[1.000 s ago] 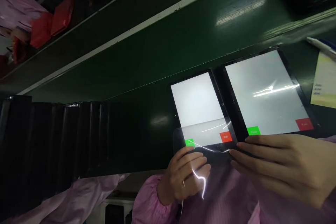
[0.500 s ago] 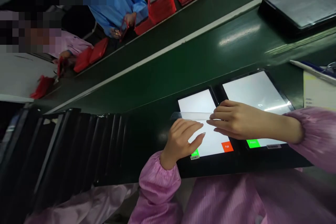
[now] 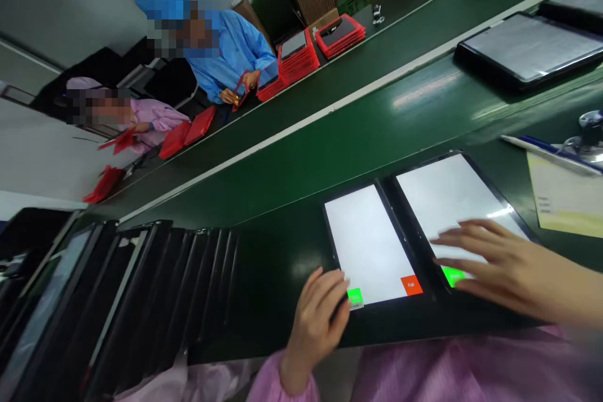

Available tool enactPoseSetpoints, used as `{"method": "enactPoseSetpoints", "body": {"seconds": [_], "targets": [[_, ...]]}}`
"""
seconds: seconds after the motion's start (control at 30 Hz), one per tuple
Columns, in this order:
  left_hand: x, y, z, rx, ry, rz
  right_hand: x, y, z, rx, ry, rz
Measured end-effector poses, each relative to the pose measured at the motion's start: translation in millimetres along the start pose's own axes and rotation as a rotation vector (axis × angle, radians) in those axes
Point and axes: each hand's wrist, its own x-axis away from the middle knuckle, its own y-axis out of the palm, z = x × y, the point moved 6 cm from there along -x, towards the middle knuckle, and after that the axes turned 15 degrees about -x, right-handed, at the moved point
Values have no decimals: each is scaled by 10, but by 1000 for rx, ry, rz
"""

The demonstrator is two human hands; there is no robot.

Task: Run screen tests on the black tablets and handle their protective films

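Note:
A left tablet (image 3: 372, 245) lies on the dark green bench, its screen lit white with a green and a red "Fail" button. My left hand (image 3: 318, 320) is at its lower left corner, fingers bent and thumb apart, fingertips beside the green button. Whether they touch the tablet is unclear. My right hand (image 3: 499, 264), slightly blurred, hovers over the lower part of a second lit tablet (image 3: 443, 201) with its fingers spread. That hand covers some of the screen and part of its green button.
Several dark tablets stand in a row (image 3: 188, 289) at the left. At the right are a pen (image 3: 551, 154) and a yellowish paper (image 3: 563, 195). Black devices (image 3: 532, 50) lie farther back. Across the bench, two people handle red-framed pieces beside red stacks (image 3: 296, 59).
Both hands have drawn apart and back from the left tablet's middle, the right one onto the right tablet. The clear strip between them no longer shows. The view has shifted.

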Motion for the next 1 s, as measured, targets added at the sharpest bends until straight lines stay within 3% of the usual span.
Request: {"method": "enactPoseSetpoints", "body": {"seconds": [0.1, 0.2, 0.33, 0.5, 0.67, 0.83, 1.0], "targets": [[410, -5, 166, -96, -35, -80, 326, -70, -257, 69, 10, 12], [575, 74, 96, -114, -112, -40, 425, -91, -271, 80, 103, -25], [521, 194, -72, -42, -214, 28, 390, -184, -148, 40, 200, 21], [354, 266, 17, -69, -159, -53, 394, -135, -59, 71, 239, 32], [324, 269, 102, -56, -154, -59, 488, -31, -2, 104, 286, 10], [383, 312, 88, -135, -197, -176, 594, -192, 41, 88, 321, 112], [533, 171, 136, -12, -281, -55, 881, -291, 114, 105, 480, 118]]}}
